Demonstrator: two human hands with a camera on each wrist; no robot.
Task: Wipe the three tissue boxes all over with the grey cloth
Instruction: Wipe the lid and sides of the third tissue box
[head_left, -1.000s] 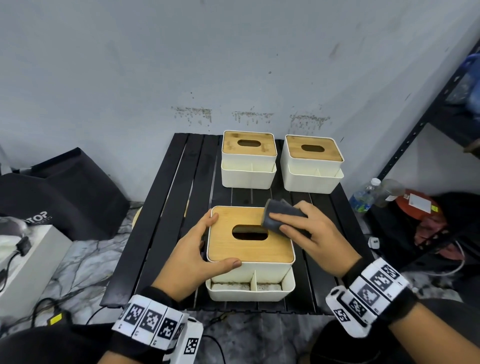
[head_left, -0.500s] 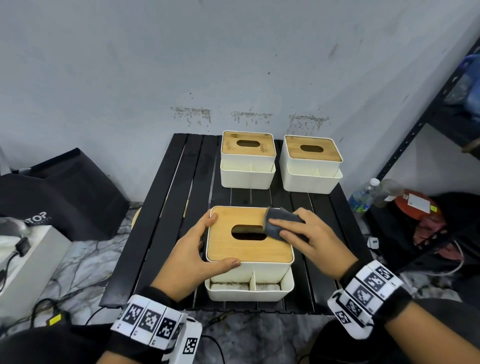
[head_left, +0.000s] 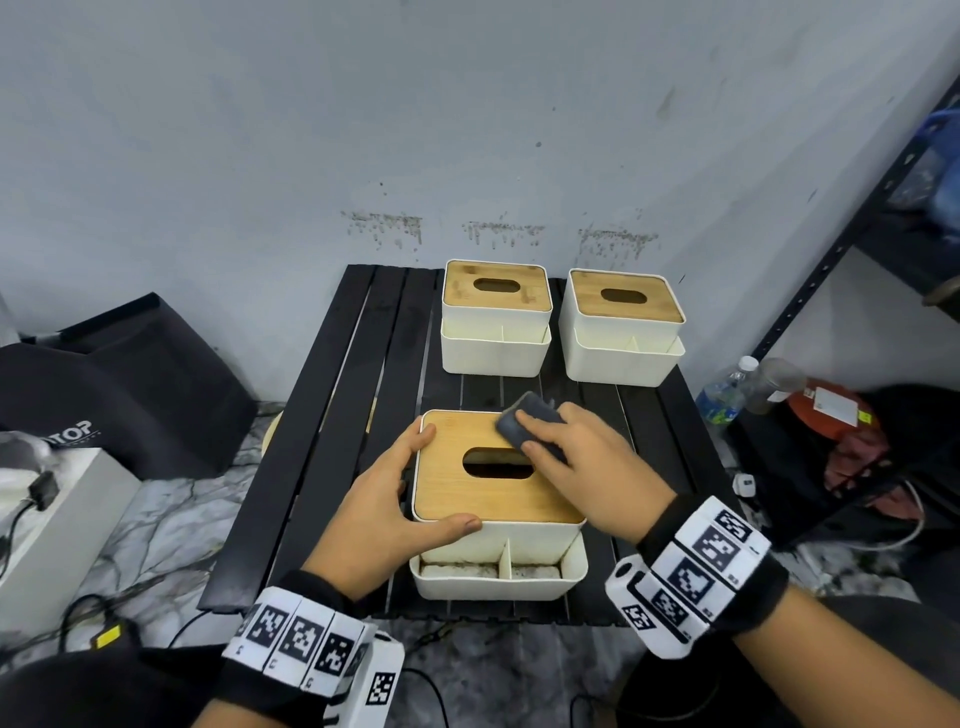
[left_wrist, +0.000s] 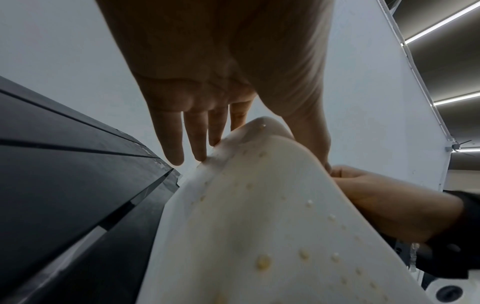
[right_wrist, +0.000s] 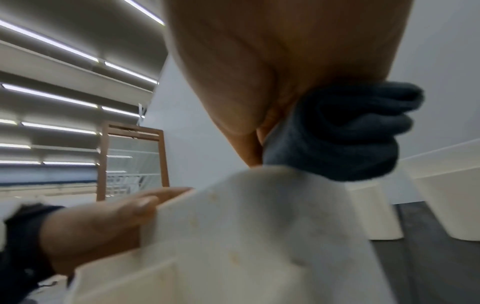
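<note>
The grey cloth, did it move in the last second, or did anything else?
The right hand slid the grey cloth leftward along the far edge of the near tissue box's wooden lid, from the right corner toward the middle. The left hand kept holding the box's left side. The two far boxes stayed put.

It looked like a storeroom or back room: a stained bare wall (head_left: 467, 130), a marble-patterned floor (head_left: 171, 525) strewn with cables, a black metal shelving rack (head_left: 852, 234) and bags beside a slatted black desk (head_left: 332, 415).

Even ceiling-strip light, blurred, warped wrist views
</note>
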